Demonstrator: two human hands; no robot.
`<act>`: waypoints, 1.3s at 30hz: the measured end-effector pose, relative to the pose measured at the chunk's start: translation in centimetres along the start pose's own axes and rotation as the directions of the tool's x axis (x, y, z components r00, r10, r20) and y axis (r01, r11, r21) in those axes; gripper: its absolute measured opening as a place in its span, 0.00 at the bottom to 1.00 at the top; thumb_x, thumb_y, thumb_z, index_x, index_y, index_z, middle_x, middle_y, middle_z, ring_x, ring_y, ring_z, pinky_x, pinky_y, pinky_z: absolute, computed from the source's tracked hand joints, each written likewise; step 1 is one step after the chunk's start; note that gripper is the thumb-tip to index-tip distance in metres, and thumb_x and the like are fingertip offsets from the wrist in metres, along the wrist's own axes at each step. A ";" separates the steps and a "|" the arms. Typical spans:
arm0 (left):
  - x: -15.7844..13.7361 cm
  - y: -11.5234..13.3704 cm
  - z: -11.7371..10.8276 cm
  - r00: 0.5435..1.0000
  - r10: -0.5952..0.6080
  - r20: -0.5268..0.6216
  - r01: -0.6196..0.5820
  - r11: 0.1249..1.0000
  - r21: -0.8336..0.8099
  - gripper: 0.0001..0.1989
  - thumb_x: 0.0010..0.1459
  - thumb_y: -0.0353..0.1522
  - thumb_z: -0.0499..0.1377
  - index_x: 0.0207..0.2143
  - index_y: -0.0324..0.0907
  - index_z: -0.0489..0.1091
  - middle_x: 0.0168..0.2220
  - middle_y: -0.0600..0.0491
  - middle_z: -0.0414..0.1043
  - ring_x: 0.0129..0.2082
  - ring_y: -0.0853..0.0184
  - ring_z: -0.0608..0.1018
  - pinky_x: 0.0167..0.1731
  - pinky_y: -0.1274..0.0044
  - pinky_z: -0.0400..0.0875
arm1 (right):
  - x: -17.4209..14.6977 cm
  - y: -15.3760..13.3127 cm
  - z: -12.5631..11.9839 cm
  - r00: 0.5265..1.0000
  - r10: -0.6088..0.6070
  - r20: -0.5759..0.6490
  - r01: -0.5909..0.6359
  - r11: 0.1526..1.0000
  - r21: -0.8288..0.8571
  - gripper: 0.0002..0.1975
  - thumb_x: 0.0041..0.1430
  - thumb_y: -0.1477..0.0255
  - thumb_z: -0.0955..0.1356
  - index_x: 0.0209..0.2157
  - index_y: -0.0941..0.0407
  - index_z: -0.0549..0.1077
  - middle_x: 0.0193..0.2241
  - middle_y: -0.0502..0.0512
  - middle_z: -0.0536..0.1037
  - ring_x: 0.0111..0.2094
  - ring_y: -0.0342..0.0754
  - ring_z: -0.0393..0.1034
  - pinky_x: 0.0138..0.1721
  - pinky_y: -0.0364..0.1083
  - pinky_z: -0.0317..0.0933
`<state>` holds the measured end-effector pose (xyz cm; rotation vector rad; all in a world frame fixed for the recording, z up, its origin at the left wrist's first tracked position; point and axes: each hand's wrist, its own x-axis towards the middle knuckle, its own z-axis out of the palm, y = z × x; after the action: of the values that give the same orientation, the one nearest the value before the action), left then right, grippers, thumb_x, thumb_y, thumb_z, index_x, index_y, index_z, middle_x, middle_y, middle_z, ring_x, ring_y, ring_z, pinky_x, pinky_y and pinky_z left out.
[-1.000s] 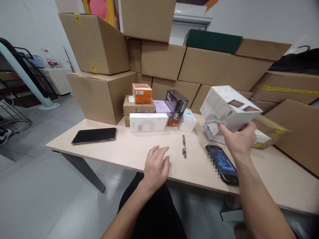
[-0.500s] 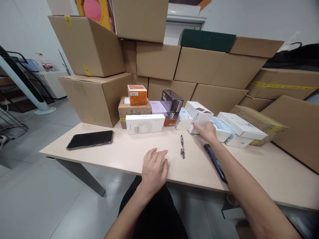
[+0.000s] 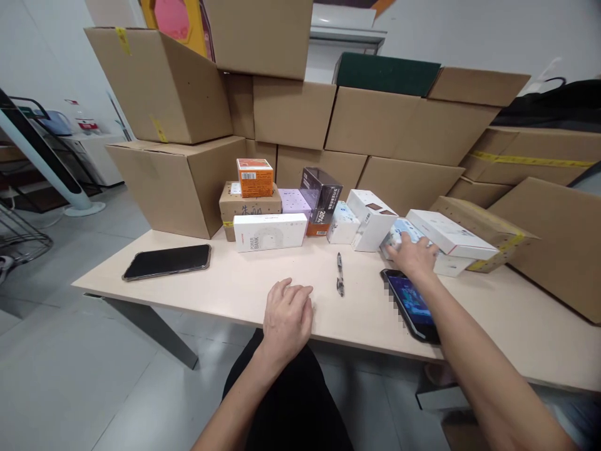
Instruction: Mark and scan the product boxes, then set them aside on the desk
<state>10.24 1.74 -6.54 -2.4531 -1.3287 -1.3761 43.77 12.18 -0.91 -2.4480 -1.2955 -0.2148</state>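
Observation:
My right hand [image 3: 414, 255] is over a blue-and-white patterned pack [image 3: 400, 230], fingers spread across its top and front, thumb by its left edge. The hand hides much of the pack, and I cannot tell how firmly it touches. Just left stands a white box [image 3: 373, 222] with dark squares on top. In front lies a black handheld device [image 3: 413, 307] with a lit screen, partly under my right forearm. My left hand [image 3: 287, 318] rests at the table's front edge, fingers loosely stretched and nothing in it. A pen [image 3: 340, 274] lies between the hands.
A white power bank box [image 3: 270, 233], an orange box [image 3: 255, 178], a small brown carton [image 3: 250, 205], a purple box [image 3: 293, 202] and a dark box [image 3: 320, 194] stand centre-left. A phone [image 3: 168, 262] lies left. White boxes [image 3: 453, 235] stand right. Large cartons [image 3: 295, 113] wall the back.
My right hand has let go of the white box and moved right onto the blue-and-white pack. More of the handheld device's screen now shows. My left hand has stayed in place.

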 end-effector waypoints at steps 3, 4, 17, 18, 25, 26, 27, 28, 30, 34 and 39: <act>0.0 0.0 -0.1 1.000 -0.004 0.010 0.004 1.000 0.009 0.14 0.60 0.25 0.56 0.48 0.44 0.70 0.42 0.49 0.78 0.53 0.53 0.72 0.54 0.58 0.70 | 0.1 0.0 -0.2 0.998 -0.047 -0.051 0.049 0.998 0.041 0.27 0.59 0.62 0.66 0.56 0.63 0.69 0.53 0.74 0.65 0.58 0.70 0.56 0.56 0.66 0.50; 0.0 0.0 -0.1 1.000 -0.005 0.014 0.005 1.000 0.010 0.14 0.60 0.25 0.56 0.48 0.44 0.70 0.42 0.49 0.78 0.53 0.53 0.72 0.54 0.57 0.70 | 0.1 0.1 -0.6 0.996 -0.050 -0.075 0.055 0.997 0.060 0.27 0.59 0.63 0.65 0.56 0.64 0.70 0.52 0.74 0.66 0.58 0.69 0.57 0.56 0.66 0.49; 0.6 -0.7 -0.9 0.896 -0.439 -0.063 0.330 0.754 -0.568 0.13 0.63 0.32 0.56 0.50 0.44 0.71 0.50 0.47 0.75 0.53 0.60 0.76 0.54 0.66 0.72 | -10.5 -3.5 -9.8 0.725 -0.329 -0.605 0.626 0.681 0.380 0.26 0.60 0.59 0.66 0.57 0.54 0.70 0.52 0.63 0.66 0.55 0.60 0.64 0.56 0.60 0.62; 0.9 -1.0 -1.2 0.841 -0.536 -0.072 0.370 0.667 -0.646 0.13 0.64 0.34 0.57 0.50 0.44 0.71 0.51 0.47 0.74 0.52 0.61 0.76 0.54 0.67 0.72 | -11.3 -4.5 -9.2 0.687 -0.411 -0.599 0.705 0.578 0.411 0.24 0.58 0.60 0.67 0.55 0.53 0.72 0.50 0.61 0.68 0.53 0.59 0.65 0.56 0.61 0.62; 3.2 -4.1 -3.0 0.716 -0.698 -0.021 0.438 0.472 -0.765 0.23 0.63 0.44 0.57 0.57 0.44 0.67 0.56 0.45 0.71 0.57 0.58 0.73 0.57 0.66 0.68 | -12.9 -9.3 -2.7 0.397 -0.891 -0.221 0.751 0.176 0.637 0.25 0.56 0.73 0.67 0.57 0.50 0.72 0.59 0.61 0.64 0.62 0.57 0.58 0.61 0.59 0.57; 3.3 -4.4 -3.0 0.719 -0.695 0.021 0.477 0.470 -0.743 0.24 0.64 0.45 0.56 0.58 0.44 0.67 0.58 0.45 0.70 0.59 0.57 0.72 0.59 0.65 0.67 | -12.8 -9.2 -2.1 0.390 -0.905 -0.173 0.728 0.187 0.660 0.27 0.57 0.73 0.66 0.59 0.49 0.69 0.62 0.60 0.62 0.64 0.58 0.55 0.63 0.60 0.54; 3.4 -4.7 -2.9 0.719 -0.693 0.051 0.511 0.477 -0.715 0.24 0.64 0.46 0.55 0.58 0.44 0.67 0.60 0.45 0.69 0.61 0.57 0.70 0.61 0.65 0.64 | -12.7 -9.1 -1.8 0.402 -0.905 -0.140 0.702 0.207 0.681 0.28 0.58 0.70 0.67 0.61 0.48 0.66 0.64 0.60 0.60 0.66 0.58 0.52 0.64 0.61 0.52; 3.4 -4.9 -2.9 0.720 -0.691 0.068 0.535 0.490 -0.688 0.25 0.65 0.46 0.54 0.59 0.44 0.67 0.61 0.46 0.68 0.63 0.56 0.68 0.63 0.64 0.61 | -12.6 -8.9 -1.6 0.436 -0.892 -0.118 0.672 0.235 0.702 0.30 0.59 0.67 0.67 0.63 0.48 0.64 0.65 0.60 0.58 0.67 0.58 0.51 0.65 0.61 0.51; 3.4 -5.1 -2.7 0.718 -0.692 0.078 0.563 0.510 -0.650 0.25 0.66 0.47 0.53 0.59 0.44 0.67 0.63 0.47 0.66 0.65 0.56 0.65 0.65 0.64 0.57 | -12.4 -8.5 -1.4 0.573 -0.814 -0.091 0.593 0.336 0.731 0.30 0.61 0.59 0.66 0.64 0.50 0.63 0.63 0.61 0.61 0.63 0.58 0.57 0.61 0.60 0.56; 3.1 -5.1 -2.6 0.701 -0.707 0.094 0.589 0.501 -0.634 0.28 0.65 0.49 0.52 0.60 0.43 0.67 0.64 0.46 0.64 0.66 0.56 0.64 0.66 0.63 0.55 | -12.5 -8.6 -1.4 0.796 -0.605 0.009 0.415 0.558 0.719 0.29 0.63 0.51 0.61 0.55 0.56 0.71 0.46 0.62 0.74 0.40 0.52 0.72 0.45 0.53 0.67; 3.0 -4.9 -2.8 0.780 -0.622 0.074 0.501 0.550 -0.668 0.24 0.66 0.48 0.51 0.54 0.43 0.72 0.56 0.46 0.73 0.59 0.57 0.71 0.60 0.65 0.63 | -13.0 -8.9 -1.4 0.796 -0.598 0.097 0.281 0.506 0.816 0.30 0.59 0.54 0.67 0.57 0.57 0.69 0.42 0.58 0.77 0.30 0.46 0.71 0.33 0.48 0.67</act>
<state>5.73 5.68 -4.48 -2.1828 -1.9706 -2.5529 29.13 6.26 -1.35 -1.3892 -1.7064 0.6158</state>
